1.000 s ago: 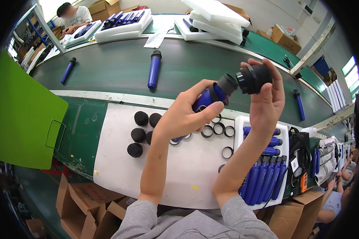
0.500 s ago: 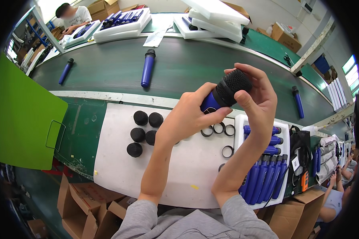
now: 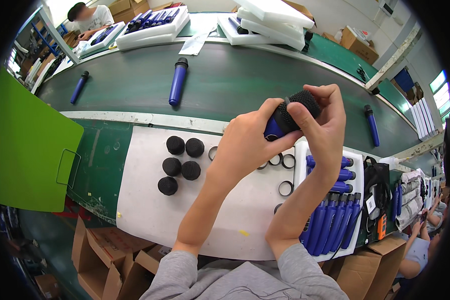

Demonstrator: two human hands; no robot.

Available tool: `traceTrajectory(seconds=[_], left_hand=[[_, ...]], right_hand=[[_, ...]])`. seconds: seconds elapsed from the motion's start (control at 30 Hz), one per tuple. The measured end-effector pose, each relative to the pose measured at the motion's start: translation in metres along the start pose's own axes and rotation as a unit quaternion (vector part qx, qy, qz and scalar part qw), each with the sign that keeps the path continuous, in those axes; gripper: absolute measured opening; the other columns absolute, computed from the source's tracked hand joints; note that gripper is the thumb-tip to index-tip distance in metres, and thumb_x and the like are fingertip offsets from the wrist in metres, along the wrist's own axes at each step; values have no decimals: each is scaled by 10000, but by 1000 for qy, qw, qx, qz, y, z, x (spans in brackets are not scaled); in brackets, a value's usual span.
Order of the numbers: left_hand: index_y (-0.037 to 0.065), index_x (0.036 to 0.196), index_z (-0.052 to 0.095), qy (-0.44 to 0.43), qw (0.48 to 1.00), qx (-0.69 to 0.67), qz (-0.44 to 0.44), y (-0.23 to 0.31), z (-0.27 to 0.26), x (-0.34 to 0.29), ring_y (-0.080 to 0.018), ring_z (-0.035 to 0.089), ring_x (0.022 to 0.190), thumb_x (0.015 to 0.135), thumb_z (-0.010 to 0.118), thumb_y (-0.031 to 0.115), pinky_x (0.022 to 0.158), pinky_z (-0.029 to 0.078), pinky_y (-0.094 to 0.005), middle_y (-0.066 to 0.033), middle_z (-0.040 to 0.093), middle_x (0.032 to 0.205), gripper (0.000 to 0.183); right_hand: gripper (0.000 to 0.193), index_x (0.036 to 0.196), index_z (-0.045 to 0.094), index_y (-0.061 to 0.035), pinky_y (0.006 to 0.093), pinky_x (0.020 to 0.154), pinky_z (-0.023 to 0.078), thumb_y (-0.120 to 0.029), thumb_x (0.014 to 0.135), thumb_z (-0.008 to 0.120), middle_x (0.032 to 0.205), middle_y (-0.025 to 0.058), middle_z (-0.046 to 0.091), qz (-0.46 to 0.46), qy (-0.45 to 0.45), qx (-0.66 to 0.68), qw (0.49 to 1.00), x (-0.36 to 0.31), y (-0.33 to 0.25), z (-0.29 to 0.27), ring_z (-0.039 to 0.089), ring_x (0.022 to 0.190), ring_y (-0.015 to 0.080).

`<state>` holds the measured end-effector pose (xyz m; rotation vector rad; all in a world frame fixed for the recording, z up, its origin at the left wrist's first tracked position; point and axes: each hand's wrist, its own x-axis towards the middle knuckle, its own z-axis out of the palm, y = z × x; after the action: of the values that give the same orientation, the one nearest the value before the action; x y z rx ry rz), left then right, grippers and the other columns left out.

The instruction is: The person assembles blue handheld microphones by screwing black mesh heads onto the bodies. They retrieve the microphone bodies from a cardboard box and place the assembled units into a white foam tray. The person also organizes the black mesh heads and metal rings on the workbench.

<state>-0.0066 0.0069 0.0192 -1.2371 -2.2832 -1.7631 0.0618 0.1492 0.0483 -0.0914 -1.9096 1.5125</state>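
A blue microphone (image 3: 273,129) with a black mesh head is held tilted above the far edge of the workbench. My left hand (image 3: 250,134) wraps round its blue body, which is mostly hidden. Around the black mesh head, my right hand (image 3: 326,117) closes with thumb and fingers. Below my hands, several black rings (image 3: 286,188) lie on the white sheet (image 3: 150,220). Several loose black mesh heads (image 3: 191,170) stand in a group left of my left forearm.
A white foam tray (image 3: 354,235) of blue microphones lies at the right. Beyond the bench, a green belt (image 3: 130,80) carries spaced microphones (image 3: 178,82). At the left stands a bright green panel (image 3: 27,145). Cardboard boxes (image 3: 105,245) sit below. A person (image 3: 92,20) works across the belt.
Both hands stay on the microphone; my left hand has moved a little right, and my right thumb has shifted over the mesh head. The microphones on the belt have slid slightly left.
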Motion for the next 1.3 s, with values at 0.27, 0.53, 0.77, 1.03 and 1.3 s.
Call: traceTrajectory(seconds=[0.27, 0.53, 0.77, 1.03, 1.3], left_hand=[[11, 1182, 606, -7, 1000, -16, -22, 2, -4, 2, -253, 705, 715, 803, 844, 249, 679, 553, -340, -150, 707, 828, 507], [11, 1173, 605, 41, 998, 52, 20, -3, 0, 3, -274, 722, 742, 797, 849, 235, 684, 565, -360, -162, 714, 851, 501], [12, 1145, 608, 43, 997, 55, 24, -4, -2, 3, -279, 721, 737, 787, 855, 249, 681, 564, -362, -162, 714, 845, 495], [15, 1076, 627, 9, 1000, 22, 18, -2, -3, 1, -249, 696, 688, 778, 860, 274, 646, 548, -343, -138, 704, 805, 458], [22, 1053, 645, -129, 984, -96, -82, 5, -28, 3, -116, 636, 596, 768, 857, 262, 568, 500, -272, -63, 674, 697, 429]], right_hand=[[525, 1310, 596, 41, 317, 978, 489, -264, 918, 767, 1182, 121, 690, -17, -66, 100, 993, 4, 10, -22, 644, 1104, 178], [417, 1175, 634, 25, 292, 911, 520, -214, 884, 813, 1101, 116, 694, 31, -8, 50, 998, 2, 4, -15, 656, 1020, 159], [495, 1254, 612, 48, 330, 941, 538, -210, 882, 811, 1156, 166, 695, 2, -52, 94, 994, 3, 0, -5, 664, 1074, 194], [541, 1302, 610, 70, 377, 944, 558, -223, 884, 791, 1181, 206, 688, -48, -78, 125, 988, 4, 4, -13, 675, 1073, 235], [656, 1354, 543, 118, 443, 942, 562, -319, 909, 748, 1198, 239, 662, -114, -137, 175, 968, 5, 10, -11, 679, 1087, 318]])
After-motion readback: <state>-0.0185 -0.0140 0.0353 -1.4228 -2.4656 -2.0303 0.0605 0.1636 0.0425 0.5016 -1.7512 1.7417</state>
